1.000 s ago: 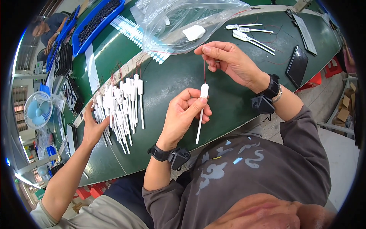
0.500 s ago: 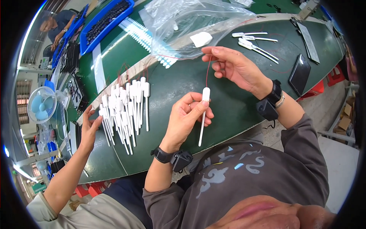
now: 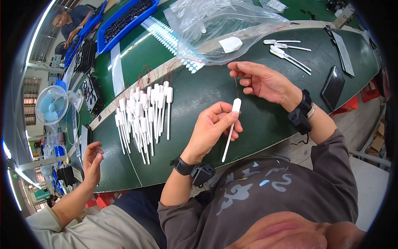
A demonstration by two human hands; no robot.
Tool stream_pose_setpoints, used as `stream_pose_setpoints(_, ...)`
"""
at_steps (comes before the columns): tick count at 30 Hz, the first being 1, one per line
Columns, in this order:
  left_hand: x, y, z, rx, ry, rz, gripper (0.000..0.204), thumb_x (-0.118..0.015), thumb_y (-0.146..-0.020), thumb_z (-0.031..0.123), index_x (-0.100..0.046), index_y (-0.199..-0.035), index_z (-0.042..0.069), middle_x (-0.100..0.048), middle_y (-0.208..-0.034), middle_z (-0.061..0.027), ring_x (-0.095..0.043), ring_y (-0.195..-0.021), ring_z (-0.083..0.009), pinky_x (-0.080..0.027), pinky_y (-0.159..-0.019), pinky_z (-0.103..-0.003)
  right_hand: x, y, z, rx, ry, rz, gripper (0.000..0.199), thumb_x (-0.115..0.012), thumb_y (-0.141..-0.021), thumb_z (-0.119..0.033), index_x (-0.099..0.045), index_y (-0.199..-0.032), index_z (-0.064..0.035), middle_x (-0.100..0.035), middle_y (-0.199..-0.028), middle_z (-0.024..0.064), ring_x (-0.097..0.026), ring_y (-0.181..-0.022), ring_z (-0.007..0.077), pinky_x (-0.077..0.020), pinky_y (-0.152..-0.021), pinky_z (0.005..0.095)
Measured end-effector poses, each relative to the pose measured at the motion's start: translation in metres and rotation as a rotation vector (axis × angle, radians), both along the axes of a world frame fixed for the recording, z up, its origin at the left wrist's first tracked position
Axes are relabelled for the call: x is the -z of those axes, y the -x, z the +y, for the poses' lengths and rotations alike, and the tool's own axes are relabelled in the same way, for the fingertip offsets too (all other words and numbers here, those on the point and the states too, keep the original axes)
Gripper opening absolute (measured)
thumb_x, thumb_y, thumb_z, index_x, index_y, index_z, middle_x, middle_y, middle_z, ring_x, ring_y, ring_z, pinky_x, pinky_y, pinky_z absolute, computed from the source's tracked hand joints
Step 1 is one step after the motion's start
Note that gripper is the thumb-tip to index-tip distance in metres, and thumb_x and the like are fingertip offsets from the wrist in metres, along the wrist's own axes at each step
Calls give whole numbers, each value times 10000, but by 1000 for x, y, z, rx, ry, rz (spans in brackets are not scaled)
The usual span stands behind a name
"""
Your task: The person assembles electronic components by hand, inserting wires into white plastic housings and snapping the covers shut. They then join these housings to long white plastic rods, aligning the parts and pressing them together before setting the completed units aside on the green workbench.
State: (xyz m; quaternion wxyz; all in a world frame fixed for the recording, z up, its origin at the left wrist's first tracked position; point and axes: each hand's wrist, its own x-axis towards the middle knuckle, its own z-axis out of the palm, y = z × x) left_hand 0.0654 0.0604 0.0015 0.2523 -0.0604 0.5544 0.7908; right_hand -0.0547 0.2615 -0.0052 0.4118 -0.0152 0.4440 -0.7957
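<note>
My left hand (image 3: 215, 128) pinches a white plastic stick (image 3: 236, 105) with a thick, rounded upper body and a thin stem pointing down toward the table's near edge. A fine red wire (image 3: 238, 88) rises from its top. Above it, my right hand (image 3: 265, 83) has its fingers closed around the upper part of that wire; the exact grip is partly hidden. To the left lies a bundle of similar white sticks (image 3: 145, 116) with wires trailing from their upper ends. Several more white sticks (image 3: 286, 52) rest on the green table (image 3: 195, 91) beyond my right hand.
A co-worker's hand (image 3: 92, 164) is at the left, beside the bundle. Farther back are a clear plastic bag (image 3: 215, 25), a strip of pale blue-white pieces (image 3: 161, 35) and a blue tray (image 3: 100, 41) of dark parts. A black phone (image 3: 333, 88) lies at the right.
The co-worker's hand has drawn back from the bundle toward the near edge. My hands keep hold of the stick and wire; the whole view has shifted slightly.
</note>
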Motion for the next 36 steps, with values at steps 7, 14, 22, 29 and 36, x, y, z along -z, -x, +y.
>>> stream_pose_setpoints(7,-1,0,3,36,16,-23,208,-601,-990,201,-590,-1086,17,-679,-797,-87,-651,-643,-126,-536,-604,-241,2,2,3,-57,-5,26,270,-636,-972,-281,-653,-1126,-59,-620,-978,-24,-494,-758,50,-450,-661,227)
stream_pose_setpoints(14,0,0,2,35,34,-18,207,-601,-990,201,-590,-1079,15,-676,-790,-85,-649,-641,-126,-536,-601,-242,-1,2,3,-17,19,-21,168,-659,-943,-242,-625,-973,-80,-594,-921,-14,-497,-761,71,-449,-677,246)
stream_pose_setpoints(22,-2,-1,0,14,25,-6,180,-617,-985,184,-581,-1048,19,-673,-766,-71,-634,-628,-103,-517,-579,-219,4,-1,1,50,108,45,130,-641,-944,-207,-597,-961,-85,-589,-940,0,-526,-812,93,-464,-735,261)
stream_pose_setpoints(29,0,1,1,-5,33,-27,180,-626,-976,176,-579,-1040,15,-666,-746,-69,-630,-612,-109,-515,-564,-222,7,8,6,30,166,-17,145,-632,-951,-208,-616,-1006,-75,-608,-955,4,-555,-833,105,-474,-756,262)
stream_pose_setpoints(36,2,3,1,-79,42,6,199,-621,-973,192,-592,-1046,10,-655,-745,-77,-617,-587,-118,-509,-538,-231,22,20,17,77,216,-4,158,-604,-972,-191,-629,-1056,-60,-630,-979,12,-573,-856,110,-494,-804,279)
